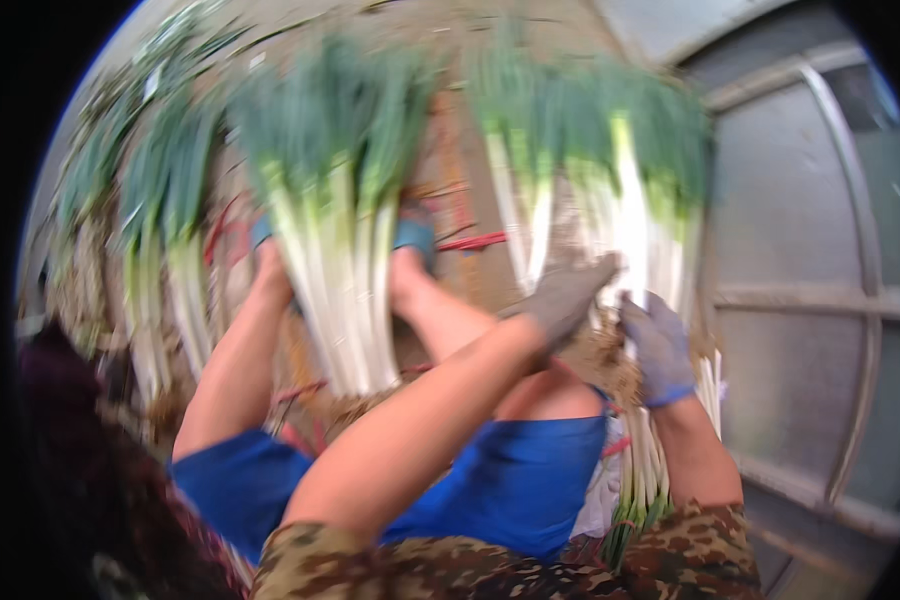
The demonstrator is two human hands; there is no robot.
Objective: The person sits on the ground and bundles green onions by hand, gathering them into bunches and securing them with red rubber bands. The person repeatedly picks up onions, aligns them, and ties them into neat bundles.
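Note:
Both my hands wear grey work gloves and are to my right, beside a pile of long green onions (585, 187) with white stalks. My right hand (656, 349), with a blue glove cuff, grips the lower end of one bright white onion stalk (631, 202) near its roots. My left hand (574, 300) reaches across my right leg, its fingers stretched toward that same stalk. Motion blur hides whether the left fingers touch it. Between my lower legs leans a thick bunch of green onions (345, 277), leaves pointing away from me and roots toward me.
More green onions (172, 225) lie to the left. A red strap (472, 241) lies between the two middle piles. A framed panel wall (795, 225) stands along the right. Beside my right hip is another onion bundle (645, 457). A dark purple thing (64, 375) is at lower left.

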